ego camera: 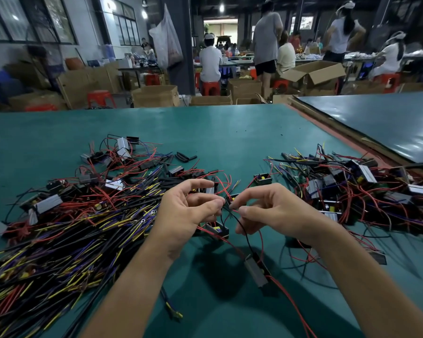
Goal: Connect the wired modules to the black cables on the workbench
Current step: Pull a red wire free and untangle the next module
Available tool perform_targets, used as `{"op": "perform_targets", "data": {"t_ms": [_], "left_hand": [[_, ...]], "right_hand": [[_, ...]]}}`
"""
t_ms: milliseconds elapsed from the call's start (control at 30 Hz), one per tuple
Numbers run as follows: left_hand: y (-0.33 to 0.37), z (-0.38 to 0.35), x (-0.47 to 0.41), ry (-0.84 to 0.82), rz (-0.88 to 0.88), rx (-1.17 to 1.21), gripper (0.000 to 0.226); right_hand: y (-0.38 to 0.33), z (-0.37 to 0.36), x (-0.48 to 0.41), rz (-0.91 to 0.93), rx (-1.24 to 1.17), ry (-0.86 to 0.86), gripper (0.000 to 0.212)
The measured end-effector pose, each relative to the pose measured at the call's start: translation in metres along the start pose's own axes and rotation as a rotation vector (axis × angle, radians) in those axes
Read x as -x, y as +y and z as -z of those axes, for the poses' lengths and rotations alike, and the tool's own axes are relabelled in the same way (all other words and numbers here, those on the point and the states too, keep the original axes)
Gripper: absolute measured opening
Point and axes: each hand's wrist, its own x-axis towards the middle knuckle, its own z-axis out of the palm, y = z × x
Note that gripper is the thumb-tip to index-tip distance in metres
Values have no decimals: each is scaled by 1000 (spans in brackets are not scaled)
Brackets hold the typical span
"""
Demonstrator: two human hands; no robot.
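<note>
Module (257,273) sits bodyward of R hand (266,212), long axis diagonal, far end aimed up at the fingers. Can't tell if it's resting or dangling. Its black lead (242,231) runs up into the gap btwn hands. L hand (188,211) and R hand both curled, thumb+index pinching thin wire ends, tips nearly touching. Joint looks to close roughly L-R. Black cables (71,235) heaped left of L hand, spare modules (362,189) right of R hand and farther out.
</note>
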Motion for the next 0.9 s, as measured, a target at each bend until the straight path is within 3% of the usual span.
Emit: {"op": "perform_targets", "data": {"t_ms": [467,667,900], "left_hand": [[-9,-7,-3,148,-17,-67,32],[-10,-7,-3,150,-11,-116,35],[-4,-5,-1,75,106,106,34]], "right_hand": [[2,-6,-5,118,124,88,14],[3,-9,-5,95,29,60,12],[-1,-11,-2,126,-129,111,13]]}}
